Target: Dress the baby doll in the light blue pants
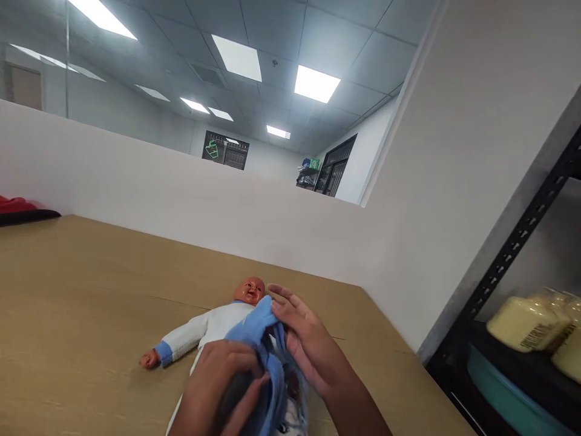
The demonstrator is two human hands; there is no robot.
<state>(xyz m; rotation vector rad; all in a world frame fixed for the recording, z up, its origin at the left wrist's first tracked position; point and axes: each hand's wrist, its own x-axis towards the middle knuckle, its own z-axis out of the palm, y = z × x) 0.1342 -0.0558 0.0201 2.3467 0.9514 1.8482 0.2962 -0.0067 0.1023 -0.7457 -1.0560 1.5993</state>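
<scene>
A baby doll [250,292] lies on its back on the wooden table [91,290], wearing a white top [227,320] with a blue cuff. One sleeved arm stretches out to the left. Over its body is a light blue garment [254,324], bunched and partly folded open. My left hand [222,369] has its fingers curled around the near fold of this cloth. At the upper edge, close to the doll's chin, my right hand [304,339] grips the cloth with the thumb, its other fingers extended. The doll's lower body is mostly hidden behind my hands and the cloth.
A low white wall [181,206] with glass above runs behind the table. On the right stands a black metal shelf [499,266] holding yellowish packages [526,324] and a teal basin [508,393]. Red cloth [18,204] lies at the far left.
</scene>
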